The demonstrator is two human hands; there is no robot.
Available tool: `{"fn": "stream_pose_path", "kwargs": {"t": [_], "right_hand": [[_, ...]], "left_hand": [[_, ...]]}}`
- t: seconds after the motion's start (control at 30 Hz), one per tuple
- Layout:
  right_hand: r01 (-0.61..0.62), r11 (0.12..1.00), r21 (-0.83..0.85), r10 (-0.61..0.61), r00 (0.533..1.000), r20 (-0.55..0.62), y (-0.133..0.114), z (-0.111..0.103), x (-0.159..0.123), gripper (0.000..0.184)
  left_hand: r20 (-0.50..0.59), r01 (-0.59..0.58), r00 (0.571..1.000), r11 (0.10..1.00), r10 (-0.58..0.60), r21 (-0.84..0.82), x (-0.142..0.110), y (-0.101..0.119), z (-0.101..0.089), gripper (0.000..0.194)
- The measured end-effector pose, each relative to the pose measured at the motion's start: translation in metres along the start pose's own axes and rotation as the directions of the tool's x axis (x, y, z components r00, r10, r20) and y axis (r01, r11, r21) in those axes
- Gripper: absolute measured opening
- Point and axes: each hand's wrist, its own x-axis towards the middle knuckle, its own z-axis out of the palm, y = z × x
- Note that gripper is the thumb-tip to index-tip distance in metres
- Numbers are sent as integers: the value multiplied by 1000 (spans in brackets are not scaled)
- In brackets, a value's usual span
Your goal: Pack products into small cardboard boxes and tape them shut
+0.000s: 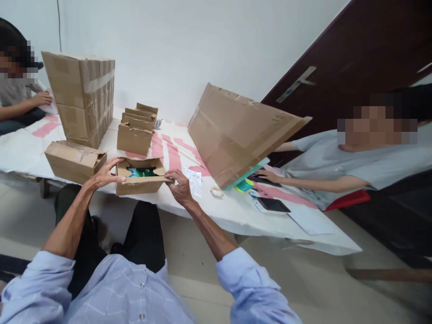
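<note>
Shirt (135,292): pale blue check, nearest the camera, above dark trousers (145,234).
Open box (138,187): small, plain brown cardboard, standing at the near edge of the cloth-covered table (216,215); a green and blue item (144,172) shows inside.
Left hand (106,174): gripping the open box by its left end, thumb along the front rim.
Right hand (180,184): fingers curled and closed on the front edge at its right corner.
Hard to make out: print on the green and blue item is too small to read; the front wall covers its lower part.
Left side: a closed box (72,164) just beside the left hand, with a tall taped stack of cartons (96,94) behind it.
Beyond the open box: a row of open cardboard boxes (135,137).
Right side: a printed sheet (193,181) near the right hand; a big leaning cardboard panel (243,135) blocks part of the table and of a seated co-worker (324,157).
Past the panel: a white device with a dark screen (273,205).
</note>
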Motion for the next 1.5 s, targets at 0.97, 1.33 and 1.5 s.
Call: {"fn": "stream_pose_path", "kwargs": {"t": [0.97,1.33,1.5], "right_hand": [[260,929,-262,-24,750,661,-38,11,76,32],[411,695,-590,264,618,741,-61,16,119,19],[468,722,-510,175,589,789,-47,38,123,35]], "left_hand": [[64,70,994,968,-88,241,10,3,-7,141],[55,76,994,971,-90,225,13,-9,-3,143],[58,64,995,976,-78,209,12,-11,-3,145]]}}
